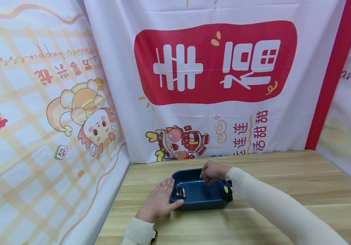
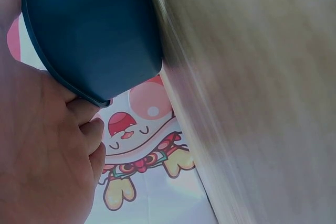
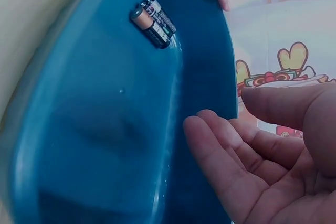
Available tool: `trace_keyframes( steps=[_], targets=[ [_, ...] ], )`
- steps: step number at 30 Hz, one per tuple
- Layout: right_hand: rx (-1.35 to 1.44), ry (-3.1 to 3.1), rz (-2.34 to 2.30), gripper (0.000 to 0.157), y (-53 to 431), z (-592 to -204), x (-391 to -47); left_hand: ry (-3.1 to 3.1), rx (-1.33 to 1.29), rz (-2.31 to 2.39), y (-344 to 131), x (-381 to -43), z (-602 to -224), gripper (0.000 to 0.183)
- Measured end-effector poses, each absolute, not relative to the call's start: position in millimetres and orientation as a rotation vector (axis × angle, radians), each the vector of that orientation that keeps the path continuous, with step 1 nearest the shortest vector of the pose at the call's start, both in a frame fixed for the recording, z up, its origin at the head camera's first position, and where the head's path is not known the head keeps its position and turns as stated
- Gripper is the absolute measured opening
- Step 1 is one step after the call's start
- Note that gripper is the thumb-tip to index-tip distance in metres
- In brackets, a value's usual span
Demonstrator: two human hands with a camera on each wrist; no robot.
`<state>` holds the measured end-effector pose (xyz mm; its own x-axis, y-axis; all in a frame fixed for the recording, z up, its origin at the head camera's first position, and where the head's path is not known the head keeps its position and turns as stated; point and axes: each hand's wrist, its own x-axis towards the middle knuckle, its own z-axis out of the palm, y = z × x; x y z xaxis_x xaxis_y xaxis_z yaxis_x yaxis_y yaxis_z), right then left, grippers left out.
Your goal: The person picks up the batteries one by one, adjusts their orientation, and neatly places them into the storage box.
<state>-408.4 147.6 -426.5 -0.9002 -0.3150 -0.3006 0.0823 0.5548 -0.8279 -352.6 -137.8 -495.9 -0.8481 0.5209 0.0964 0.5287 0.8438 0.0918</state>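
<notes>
A dark blue oblong basin [image 1: 198, 205] stands on the table. Small black batteries [image 3: 152, 23], one with a copper-coloured end, lie side by side on its floor near the left end. My left hand [image 1: 160, 200] rests on the basin's left end, fingers straight along the rim and thumb at the near side; in the left wrist view this hand [image 2: 47, 140] touches the rim. Over the far right part of the basin is my right hand [image 1: 212, 171]. In the right wrist view, its fingers [image 3: 226, 177] are loosely bent and hold nothing, with the thumb apart from them.
The wood-grain table [image 1: 285, 183] extends around the basin. Printed cloths hang behind the table [image 1: 215, 64] and at the left [image 1: 40, 119]. A black device [image 1: 226, 191] with a yellow mark sits at my right wrist, overlapping the basin's right end.
</notes>
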Motion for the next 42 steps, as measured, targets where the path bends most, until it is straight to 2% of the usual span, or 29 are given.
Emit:
trace_keyframes(
  steps=[11,17,25,33,42],
  targets=[
    [-0.250,2.381,-1.295,0.012,179,-422,-395,-2.934,-0.840,-0.182,-138,-352,-496,0.096],
    [-0.201,2.376,-1.292,0.017,199,-416,-391,-2.944,-0.840,-0.177,-139,-352,-495,0.096],
    [-0.172,2.381,-1.318,0.015,220,-412,-387,-2.926,-0.860,-0.176,-138,-354,-493,0.096],
    [-0.166,2.375,-1.403,0.024,241,-410,-382,-2.926,-0.873,-0.163,-138,-354,-493,0.095],
    [-0.155,2.370,-1.442,0.022,265,-411,-373,-2.960,-0.848,-0.154,-138,-353,-496,0.096]
  ],
)
